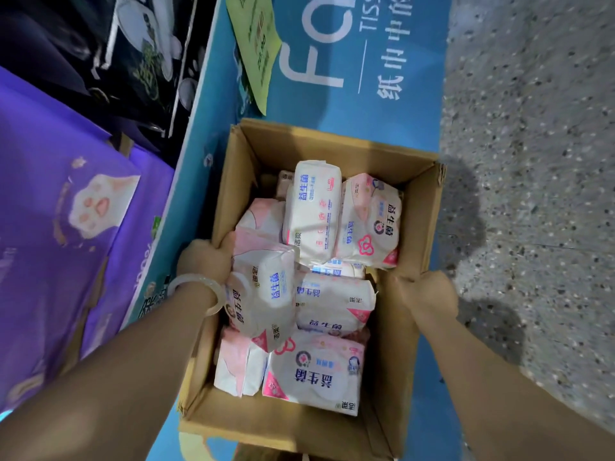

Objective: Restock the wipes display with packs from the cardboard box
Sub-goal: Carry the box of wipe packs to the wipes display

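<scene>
An open cardboard box (392, 361) sits in front of me, holding several pink-and-white wipes packs (312, 211) piled loosely. My left hand (203, 261), with a pale bangle on the wrist, clasps the box's left wall; a tilted wipes pack (266, 291) leans against it and hides the fingers. My right hand (424, 296) grips the box's right wall near a bent flap. Neither hand holds a pack that I can see.
The box lies against a blue display stand (399, 111) with white lettering and a yellow-green price tag (256, 44). Purple packs with a cat-paw print (66, 211) fill the left, dark packs (126, 54) the top left. Speckled grey floor (532, 128) is on the right.
</scene>
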Demonstrator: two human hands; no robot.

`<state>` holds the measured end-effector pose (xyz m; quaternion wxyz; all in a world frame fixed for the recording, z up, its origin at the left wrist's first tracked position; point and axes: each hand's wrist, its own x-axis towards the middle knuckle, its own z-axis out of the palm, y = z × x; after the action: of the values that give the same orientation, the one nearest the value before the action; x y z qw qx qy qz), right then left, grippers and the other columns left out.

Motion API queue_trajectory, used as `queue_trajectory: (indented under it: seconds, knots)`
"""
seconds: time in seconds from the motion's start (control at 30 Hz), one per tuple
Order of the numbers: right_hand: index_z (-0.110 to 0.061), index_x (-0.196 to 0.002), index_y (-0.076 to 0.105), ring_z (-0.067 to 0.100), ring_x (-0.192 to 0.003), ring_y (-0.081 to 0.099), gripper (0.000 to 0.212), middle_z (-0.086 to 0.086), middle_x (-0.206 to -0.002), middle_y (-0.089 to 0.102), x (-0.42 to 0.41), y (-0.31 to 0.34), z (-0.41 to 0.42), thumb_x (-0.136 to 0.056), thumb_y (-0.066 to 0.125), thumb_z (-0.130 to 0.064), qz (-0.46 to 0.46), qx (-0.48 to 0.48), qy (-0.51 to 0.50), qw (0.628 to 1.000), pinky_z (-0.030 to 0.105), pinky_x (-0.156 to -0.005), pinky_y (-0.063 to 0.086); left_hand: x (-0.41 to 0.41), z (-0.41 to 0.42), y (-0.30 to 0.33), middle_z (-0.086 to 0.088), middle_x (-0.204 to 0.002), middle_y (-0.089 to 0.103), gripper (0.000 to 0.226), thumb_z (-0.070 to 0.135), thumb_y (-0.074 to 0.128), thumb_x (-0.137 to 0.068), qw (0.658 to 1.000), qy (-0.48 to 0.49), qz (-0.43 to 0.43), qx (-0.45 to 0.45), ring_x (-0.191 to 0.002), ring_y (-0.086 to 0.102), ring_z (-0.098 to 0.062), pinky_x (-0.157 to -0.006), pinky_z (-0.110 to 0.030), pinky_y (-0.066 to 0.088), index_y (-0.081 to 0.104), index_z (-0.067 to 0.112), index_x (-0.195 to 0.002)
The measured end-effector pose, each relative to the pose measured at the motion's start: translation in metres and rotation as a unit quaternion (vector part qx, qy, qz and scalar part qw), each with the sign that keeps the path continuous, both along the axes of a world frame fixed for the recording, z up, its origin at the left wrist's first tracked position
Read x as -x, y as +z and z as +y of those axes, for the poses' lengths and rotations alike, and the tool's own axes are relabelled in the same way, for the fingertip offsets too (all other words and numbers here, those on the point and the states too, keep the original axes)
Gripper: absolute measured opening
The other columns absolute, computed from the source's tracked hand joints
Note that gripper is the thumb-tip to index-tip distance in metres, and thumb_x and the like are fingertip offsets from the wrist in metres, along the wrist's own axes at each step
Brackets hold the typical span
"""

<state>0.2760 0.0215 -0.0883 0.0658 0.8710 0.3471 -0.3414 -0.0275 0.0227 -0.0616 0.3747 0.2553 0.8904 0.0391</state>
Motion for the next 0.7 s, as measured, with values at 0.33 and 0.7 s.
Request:
queue_trajectory:
  seconds: [0.33,0.7]
  knots:
    - [-0.007,-0.051,0.038,0.026,-0.053,0.048,0.044,0.008,-0.052,0.043,-0.025,0.043,-0.008,-0.087,0.063,-0.018,0.002,-0.042,0.037,0.998,0.024,-0.044,0.030,-0.027,-0.031,0.030,-0.019,-0.079,0.056,0.051,0.041,0.049,-0.095,0.996,-0.040,0.072,-0.031,-0.078,0.054,-0.033,-0.066,-0.033,0.036,0.063,-0.007,-0.087]
    - [0.002,-0.070,0.057,0.039,-0.085,0.066,0.025,0.023,-0.076,0.062,-0.076,0.245,-0.028,-0.086,0.062,-0.017,-0.037,-0.065,0.082,0.994,0.036,-0.064,0.044,-0.074,-0.072,0.192,-0.033,-0.093,0.063,0.052,0.038,0.054,-0.093,0.996,-0.028,0.045,-0.070,-0.086,0.059,-0.042,-0.071,-0.038,0.040,0.062,-0.013,-0.087]
